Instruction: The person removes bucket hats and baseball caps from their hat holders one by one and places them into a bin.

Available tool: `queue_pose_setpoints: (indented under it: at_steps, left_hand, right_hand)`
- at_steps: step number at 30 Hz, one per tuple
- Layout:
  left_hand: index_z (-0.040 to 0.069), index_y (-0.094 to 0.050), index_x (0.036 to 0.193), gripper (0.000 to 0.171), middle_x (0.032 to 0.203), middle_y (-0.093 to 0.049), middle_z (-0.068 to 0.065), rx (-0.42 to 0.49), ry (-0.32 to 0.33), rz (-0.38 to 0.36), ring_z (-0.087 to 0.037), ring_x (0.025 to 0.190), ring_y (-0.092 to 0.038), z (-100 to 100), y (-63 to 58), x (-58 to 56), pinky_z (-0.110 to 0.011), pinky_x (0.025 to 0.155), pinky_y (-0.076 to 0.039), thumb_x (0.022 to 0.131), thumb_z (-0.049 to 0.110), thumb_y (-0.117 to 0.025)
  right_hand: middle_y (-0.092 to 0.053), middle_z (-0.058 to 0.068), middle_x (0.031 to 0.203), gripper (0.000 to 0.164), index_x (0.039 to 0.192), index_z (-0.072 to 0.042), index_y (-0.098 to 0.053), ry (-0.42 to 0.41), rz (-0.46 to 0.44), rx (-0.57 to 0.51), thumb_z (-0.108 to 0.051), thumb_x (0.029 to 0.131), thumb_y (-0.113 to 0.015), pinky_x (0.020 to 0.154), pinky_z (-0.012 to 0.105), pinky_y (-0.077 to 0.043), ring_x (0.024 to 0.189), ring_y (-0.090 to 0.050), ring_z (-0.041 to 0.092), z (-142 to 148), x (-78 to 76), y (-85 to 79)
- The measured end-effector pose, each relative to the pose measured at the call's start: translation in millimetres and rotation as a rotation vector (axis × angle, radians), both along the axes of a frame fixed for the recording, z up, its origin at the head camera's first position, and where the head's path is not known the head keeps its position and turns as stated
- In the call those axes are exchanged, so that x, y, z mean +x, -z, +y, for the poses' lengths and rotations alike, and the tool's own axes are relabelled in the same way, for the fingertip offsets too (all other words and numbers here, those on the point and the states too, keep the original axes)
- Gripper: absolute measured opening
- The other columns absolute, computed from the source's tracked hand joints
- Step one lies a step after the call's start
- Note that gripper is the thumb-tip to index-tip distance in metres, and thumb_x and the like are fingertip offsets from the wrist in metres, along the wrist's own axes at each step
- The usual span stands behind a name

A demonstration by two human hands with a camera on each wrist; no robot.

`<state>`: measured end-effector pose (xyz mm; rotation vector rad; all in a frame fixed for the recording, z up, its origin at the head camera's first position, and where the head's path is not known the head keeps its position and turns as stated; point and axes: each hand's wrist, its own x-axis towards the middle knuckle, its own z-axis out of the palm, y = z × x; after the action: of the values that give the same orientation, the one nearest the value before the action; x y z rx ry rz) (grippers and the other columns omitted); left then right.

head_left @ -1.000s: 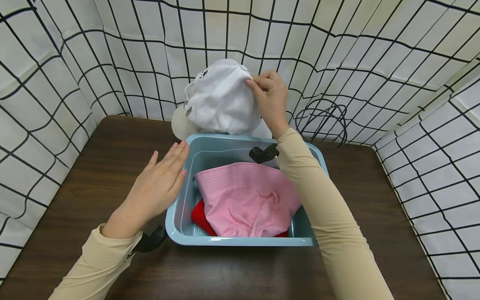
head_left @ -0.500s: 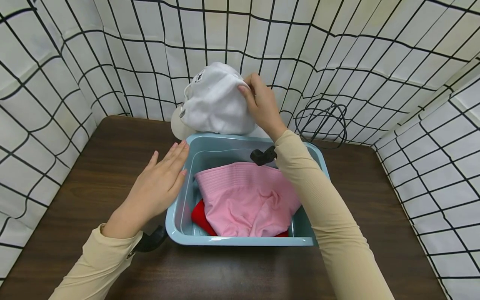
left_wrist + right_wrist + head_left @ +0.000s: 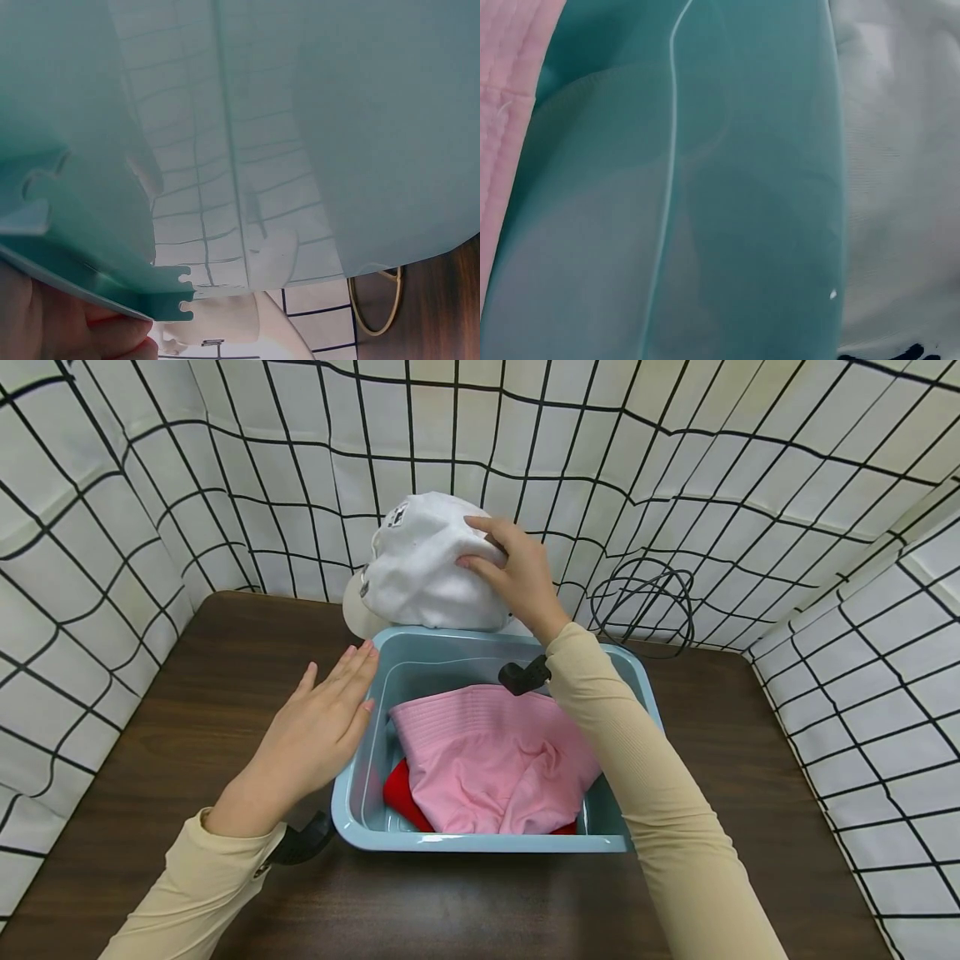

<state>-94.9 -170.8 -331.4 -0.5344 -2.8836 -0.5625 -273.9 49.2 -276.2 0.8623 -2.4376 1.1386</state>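
Behind a light blue plastic bin [image 3: 375, 842], a white baseball cap [image 3: 427, 572] sits with its visor toward the left. My right hand [image 3: 517, 568] rests on the cap's right side, thumb and index finger spread apart over the cloth. My left hand [image 3: 315, 727] lies along the bin's left rim with its fingers straight; its fingers [image 3: 112, 334] show at the lower left in the left wrist view. Inside the bin lies a pink bucket hat [image 3: 487, 760] with stitched rows, over a red cloth piece [image 3: 405, 797]. The right wrist view shows the bin wall [image 3: 765, 187] but no fingers.
The bin stands on a dark wooden table [image 3: 247, 693]. Black wire grid panels [image 3: 300, 468] backed in white enclose it at the back and both sides. A coil of black cable [image 3: 645, 602] lies against the back grid, right of the cap.
My right hand has moved left and slightly down along the cap, and its pinch on the cloth has widened. The cap has sunk a little. The left hand stays still.
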Motion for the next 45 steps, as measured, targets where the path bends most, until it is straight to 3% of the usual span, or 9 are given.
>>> queue_pose_setpoints:
  at_steps: [3, 11, 16, 24, 33, 36, 40, 45]
  left_hand:
    - [-0.003, -0.027, 0.146, 0.056, 0.151, -0.027, -0.018, 0.002, -0.002, -0.001, -0.032, 0.140, -0.022, 0, -0.3, 0.3, -0.062, 0.107, -0.015, 0.098, 0.019, -0.044]
    - [-0.003, -0.027, 0.146, 0.056, 0.151, -0.027, -0.018, 0.000, -0.003, 0.002, -0.033, 0.139, -0.022, 0, -1.0, 0.8, -0.062, 0.107, -0.015, 0.098, 0.019, -0.044]
    - [-0.003, -0.026, 0.146, 0.056, 0.151, -0.026, -0.018, -0.001, -0.001, -0.006, -0.033, 0.140, -0.022, 1, -0.7, 0.5, -0.062, 0.107, -0.014, 0.098, 0.020, -0.044]
    - [-0.003, -0.027, 0.146, 0.056, 0.150, -0.028, -0.019, -0.004, -0.004, 0.005, -0.032, 0.140, -0.022, 0, -0.2, 0.5, -0.063, 0.107, -0.015, 0.098, 0.020, -0.044]
    - [-0.003, -0.027, 0.146, 0.056, 0.150, -0.027, -0.019, -0.002, -0.005, -0.001, -0.033, 0.140, -0.021, 0, -0.1, 0.2, -0.063, 0.107, -0.015, 0.098, 0.020, -0.044]
    - [-0.003, -0.027, 0.146, 0.056, 0.150, -0.028, -0.019, -0.001, -0.004, 0.000, -0.032, 0.140, -0.021, 0, -0.1, -0.2, -0.063, 0.107, -0.015, 0.098, 0.020, -0.044]
    - [-0.003, -0.028, 0.146, 0.056, 0.150, -0.027, -0.019, -0.004, -0.003, 0.001, -0.032, 0.140, -0.021, 0, -0.2, -0.6, -0.063, 0.107, -0.015, 0.098, 0.020, -0.044]
    - [-0.003, -0.027, 0.146, 0.056, 0.151, -0.027, -0.019, -0.007, -0.004, -0.008, -0.033, 0.140, -0.021, 0, -0.8, -0.1, -0.063, 0.107, -0.015, 0.098, 0.021, -0.044]
  right_hand:
    - [-0.064, 0.008, 0.099, 0.037, 0.113, -0.006, -0.069, 0.014, 0.019, 0.029, -0.021, 0.079, -0.075, 0.081, 0.023, -0.044, 0.092, -0.058, 0.016, 0, -0.2, -1.0]
    - [-0.055, 0.006, 0.078, 0.018, 0.092, -0.003, -0.074, -0.006, 0.123, -0.037, -0.016, 0.079, -0.075, 0.065, 0.024, -0.036, 0.071, -0.044, 0.015, 1, 2.6, -5.2]
    - [-0.053, 0.005, 0.082, 0.015, 0.085, -0.001, -0.074, -0.032, 0.117, -0.068, -0.013, 0.078, -0.076, 0.068, 0.023, -0.037, 0.078, -0.045, 0.016, 2, 4.6, -8.6]
    - [-0.068, 0.009, 0.097, 0.016, 0.093, 0.000, -0.071, -0.027, 0.186, -0.019, -0.013, 0.085, -0.069, 0.082, 0.023, -0.045, 0.092, -0.060, 0.017, 7, 6.1, -17.8]
    - [-0.066, 0.009, 0.094, 0.017, 0.094, 0.000, -0.070, -0.043, 0.267, 0.025, -0.015, 0.087, -0.067, 0.074, 0.023, -0.043, 0.083, -0.057, 0.016, 15, 7.4, -29.4]
    - [-0.067, 0.009, 0.098, 0.019, 0.096, 0.000, -0.070, -0.025, 0.253, 0.044, -0.016, 0.088, -0.066, 0.079, 0.023, -0.044, 0.089, -0.058, 0.017, 18, 7.9, -33.0]
    - [-0.066, 0.009, 0.096, 0.019, 0.097, -0.001, -0.071, -0.010, 0.243, 0.027, -0.016, 0.087, -0.067, 0.077, 0.025, -0.044, 0.088, -0.057, 0.017, 22, 6.7, -37.1]
    - [-0.066, 0.010, 0.092, 0.018, 0.096, 0.000, -0.071, -0.022, 0.300, -0.015, -0.014, 0.086, -0.068, 0.075, 0.026, -0.044, 0.085, -0.057, 0.016, 28, 4.9, -42.5]
